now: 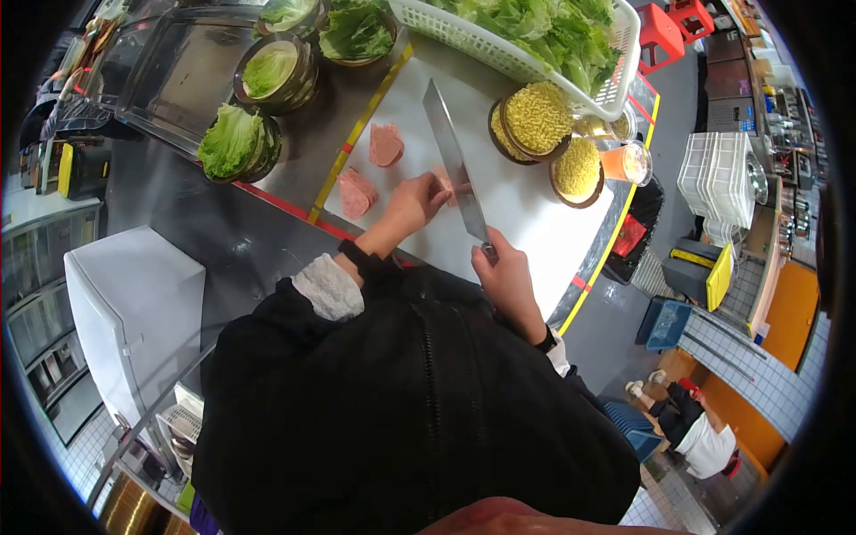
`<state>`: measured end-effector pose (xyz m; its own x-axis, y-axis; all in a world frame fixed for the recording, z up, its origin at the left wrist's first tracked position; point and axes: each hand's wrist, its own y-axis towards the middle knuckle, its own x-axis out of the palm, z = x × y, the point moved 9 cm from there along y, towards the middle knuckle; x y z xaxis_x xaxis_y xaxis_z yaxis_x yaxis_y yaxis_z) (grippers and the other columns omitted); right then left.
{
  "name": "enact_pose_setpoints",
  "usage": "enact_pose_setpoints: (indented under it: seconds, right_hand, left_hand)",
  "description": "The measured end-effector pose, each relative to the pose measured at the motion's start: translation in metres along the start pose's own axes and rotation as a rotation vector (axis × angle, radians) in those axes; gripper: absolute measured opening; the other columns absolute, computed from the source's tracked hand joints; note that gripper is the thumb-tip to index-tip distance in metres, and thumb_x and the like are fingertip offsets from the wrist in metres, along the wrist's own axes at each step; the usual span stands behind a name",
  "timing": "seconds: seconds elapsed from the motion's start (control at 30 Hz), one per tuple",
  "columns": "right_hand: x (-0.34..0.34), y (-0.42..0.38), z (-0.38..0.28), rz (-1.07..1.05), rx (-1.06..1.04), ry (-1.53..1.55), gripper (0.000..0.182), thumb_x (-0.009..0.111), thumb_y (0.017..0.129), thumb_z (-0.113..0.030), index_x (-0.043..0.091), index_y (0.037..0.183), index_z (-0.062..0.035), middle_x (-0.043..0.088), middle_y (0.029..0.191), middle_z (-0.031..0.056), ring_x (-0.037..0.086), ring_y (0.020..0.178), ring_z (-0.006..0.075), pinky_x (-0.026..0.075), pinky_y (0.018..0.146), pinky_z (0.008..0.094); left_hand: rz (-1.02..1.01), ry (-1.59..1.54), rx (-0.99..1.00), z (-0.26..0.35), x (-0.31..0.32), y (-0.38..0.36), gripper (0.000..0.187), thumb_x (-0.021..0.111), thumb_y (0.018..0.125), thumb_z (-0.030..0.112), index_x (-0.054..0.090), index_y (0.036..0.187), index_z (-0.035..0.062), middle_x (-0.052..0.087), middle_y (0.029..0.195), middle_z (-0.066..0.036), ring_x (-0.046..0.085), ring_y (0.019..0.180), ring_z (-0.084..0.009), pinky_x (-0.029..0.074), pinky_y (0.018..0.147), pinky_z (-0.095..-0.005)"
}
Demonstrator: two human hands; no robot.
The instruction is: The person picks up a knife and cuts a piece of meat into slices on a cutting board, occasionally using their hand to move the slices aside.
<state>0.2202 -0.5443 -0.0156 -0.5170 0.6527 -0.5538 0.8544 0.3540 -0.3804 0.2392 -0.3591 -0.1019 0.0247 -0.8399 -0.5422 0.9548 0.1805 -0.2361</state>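
Note:
My right hand [506,272] is wrapped round the handle of a large kitchen knife [453,153], its long blade pointing away over the white cutting board [535,241]. Close to the blade's left side, my left hand [415,207] has its fingers curled onto a small piece of pink luncheon meat [445,182]; the fingertips partly cover it. Two stacks of sliced luncheon meat lie left of the knife: the farther stack [386,144] and the nearer stack [357,193], beside my left wrist.
Bowls of noodles [537,116] stand on the right of the board. A white basket of lettuce [499,36] is at the back, and several lettuce bowls [239,143] stand left. An orange-filled cup [629,163] sits by the right edge. A seated person [700,437] is farther off.

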Motion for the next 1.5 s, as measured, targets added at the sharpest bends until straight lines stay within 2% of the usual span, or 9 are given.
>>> enact_pose_setpoints:
  seconds: [0.27, 0.33, 0.57, 0.63, 0.87, 0.93, 1.23, 1.47, 1.5]
  right_hand:
    - [0.002, 0.003, -0.002, -0.011, 0.018, -0.008, 0.038, 0.063, 0.085, -0.02, 0.059, 0.121, -0.0061, 0.065, 0.071, 0.0186, 0.067, 0.068, 0.037, 0.052, 0.065, 0.0424]
    - [0.002, 0.004, -0.001, 0.0, -0.001, -0.004, 0.038, 0.063, 0.085, -0.019, 0.059, 0.121, -0.0059, 0.065, 0.07, 0.0186, 0.067, 0.068, 0.0371, 0.052, 0.065, 0.0425]
    - [0.005, 0.007, 0.0, -0.004, 0.004, -0.01, 0.037, 0.063, 0.085, -0.018, 0.059, 0.119, -0.0054, 0.064, 0.069, 0.0196, 0.066, 0.067, 0.0386, 0.051, 0.063, 0.0433]
    - [0.007, 0.009, 0.001, -0.016, 0.018, -0.017, 0.036, 0.062, 0.085, -0.018, 0.059, 0.118, -0.0051, 0.063, 0.068, 0.0203, 0.066, 0.067, 0.0395, 0.05, 0.062, 0.0442]
    - [0.012, 0.015, 0.007, -0.022, 0.026, -0.037, 0.035, 0.06, 0.086, -0.018, 0.058, 0.118, -0.0046, 0.062, 0.066, 0.0211, 0.064, 0.065, 0.041, 0.049, 0.061, 0.045]
    - [0.015, 0.017, 0.008, -0.063, 0.062, -0.037, 0.035, 0.058, 0.086, -0.018, 0.058, 0.119, -0.0049, 0.062, 0.067, 0.0218, 0.064, 0.066, 0.0423, 0.049, 0.062, 0.0467]
    - [0.032, 0.03, 0.016, -0.025, 0.001, -0.157, 0.034, 0.056, 0.087, -0.017, 0.055, 0.118, -0.0018, 0.063, 0.071, 0.0253, 0.062, 0.071, 0.0462, 0.047, 0.066, 0.0539]
    - [0.03, 0.025, 0.031, -0.004, -0.023, -0.028, 0.033, 0.057, 0.087, -0.016, 0.058, 0.118, -0.0017, 0.062, 0.067, 0.0231, 0.063, 0.066, 0.0418, 0.05, 0.062, 0.0462]
    - [0.029, 0.026, 0.034, -0.011, -0.035, 0.022, 0.034, 0.058, 0.087, -0.015, 0.059, 0.118, -0.0015, 0.061, 0.064, 0.02, 0.063, 0.06, 0.0362, 0.05, 0.059, 0.0422]
  left_hand:
    - [-0.037, -0.009, -0.061, -0.012, 0.008, 0.004, 0.026, 0.07, 0.084, 0.027, 0.063, 0.089, 0.0023, 0.068, 0.082, -0.017, 0.065, 0.08, -0.0384, 0.051, 0.07, -0.0452]
    - [-0.037, 0.006, -0.041, -0.014, 0.009, 0.005, 0.028, 0.071, 0.086, 0.027, 0.063, 0.094, 0.0018, 0.068, 0.083, -0.018, 0.066, 0.078, -0.0367, 0.052, 0.068, -0.0415]
    - [-0.066, -0.03, -0.07, -0.024, 0.017, 0.007, 0.029, 0.07, 0.087, 0.027, 0.063, 0.096, 0.0007, 0.069, 0.087, -0.018, 0.069, 0.081, -0.0333, 0.053, 0.072, -0.0395]
    - [-0.058, -0.149, -0.049, -0.024, 0.017, 0.006, 0.024, 0.068, 0.085, 0.022, 0.063, 0.096, 0.0008, 0.069, 0.088, -0.019, 0.067, 0.083, -0.037, 0.053, 0.073, -0.043]
    - [-0.058, -0.171, -0.053, -0.029, 0.022, 0.006, 0.021, 0.068, 0.085, 0.018, 0.061, 0.096, 0.0005, 0.069, 0.087, -0.019, 0.068, 0.082, -0.0368, 0.053, 0.072, -0.0422]
    - [-0.083, -0.143, -0.042, -0.031, 0.025, 0.007, 0.029, 0.069, 0.089, 0.025, 0.061, 0.099, -0.0009, 0.069, 0.088, -0.019, 0.07, 0.079, -0.0297, 0.054, 0.07, -0.0381]
    - [-0.094, -0.131, -0.149, -0.024, 0.021, 0.006, 0.03, 0.069, 0.089, 0.027, 0.061, 0.099, -0.0001, 0.07, 0.088, -0.016, 0.069, 0.085, -0.0291, 0.053, 0.075, -0.0374]
    - [-0.075, -0.167, -0.17, -0.028, 0.025, 0.005, 0.034, 0.07, 0.088, 0.03, 0.062, 0.1, 0.0004, 0.07, 0.091, -0.017, 0.069, 0.083, -0.0286, 0.052, 0.075, -0.0386]
    - [-0.055, -0.158, -0.167, -0.026, 0.024, 0.005, 0.033, 0.071, 0.087, 0.029, 0.062, 0.101, 0.0003, 0.07, 0.09, -0.016, 0.068, 0.082, -0.0277, 0.052, 0.074, -0.0381]
